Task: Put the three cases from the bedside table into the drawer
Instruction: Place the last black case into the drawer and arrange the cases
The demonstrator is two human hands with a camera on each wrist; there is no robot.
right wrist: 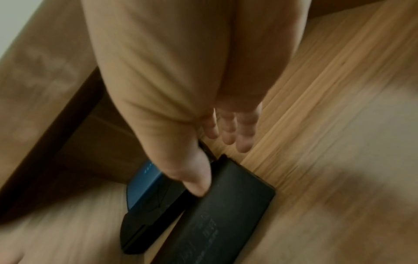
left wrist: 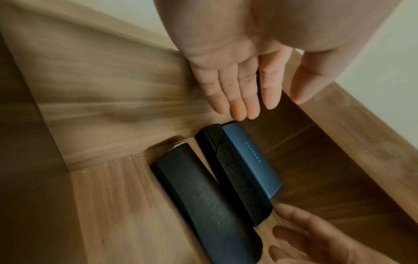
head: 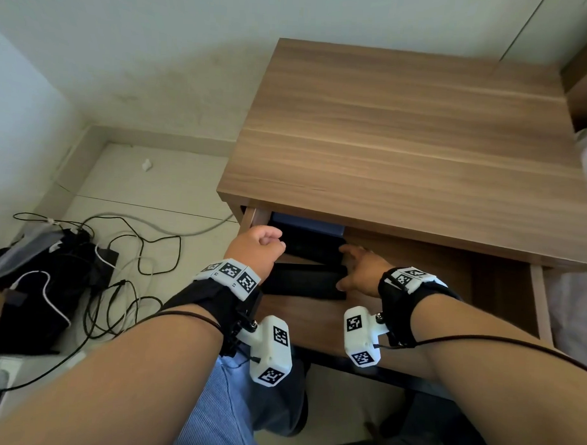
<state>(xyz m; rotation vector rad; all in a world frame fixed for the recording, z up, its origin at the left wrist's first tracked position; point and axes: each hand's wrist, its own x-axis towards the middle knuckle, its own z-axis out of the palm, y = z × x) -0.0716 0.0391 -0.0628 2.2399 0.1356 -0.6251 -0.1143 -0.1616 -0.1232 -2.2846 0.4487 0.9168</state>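
Observation:
The bedside table [head: 404, 143] has its drawer [head: 538, 304] pulled out, and all three cases lie side by side in its left part. A blue case [head: 305, 225] [left wrist: 251, 159] is at the back. A faceted black case [head: 308, 246] [left wrist: 235, 176] is in the middle and a plain black case [head: 303, 279] [left wrist: 203, 200] in front. My left hand [head: 261, 244] [left wrist: 271, 107] hovers over their left ends with straight fingers and holds nothing. My right hand [head: 350, 267] [right wrist: 218, 164] is at their right ends, fingers spread, thumb touching the plain black case [right wrist: 226, 214].
The right half of the drawer bottom [head: 423, 276] is bare wood. A black bag with tangled cables [head: 50, 280] lies on the floor to the left. White bedding [head: 584, 232] borders the table on the right. My knee in blue trousers [head: 232, 403] is below the drawer front.

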